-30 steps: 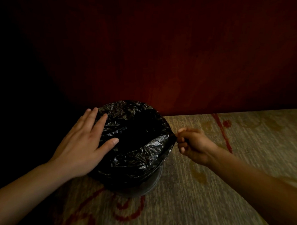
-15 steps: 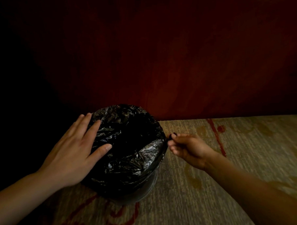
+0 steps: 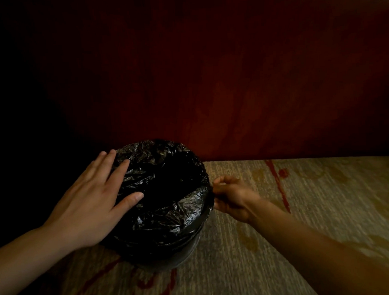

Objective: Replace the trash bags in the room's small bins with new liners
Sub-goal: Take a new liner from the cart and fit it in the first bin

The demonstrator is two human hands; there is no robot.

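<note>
A small round bin (image 3: 171,258) stands on the carpet, lined with a crinkled black trash bag (image 3: 170,217) folded over its rim. My left hand (image 3: 95,196) lies flat on the bag's left rim, fingers spread, pressing the plastic down. My right hand (image 3: 230,196) is at the bin's right side, fingers curled and pinching the bag's edge at the rim. The inside of the bin is dark, and its contents cannot be made out.
A dark red wooden panel (image 3: 231,90) rises directly behind the bin. Beige carpet (image 3: 325,208) with red line patterns spreads to the right and front. The area at the left is in deep shadow.
My view has shifted slightly, so the bin sits a little lower and to the left. My right hand has moved closer to the rim and now pinches the bag's edge. My left hand stays flat.
</note>
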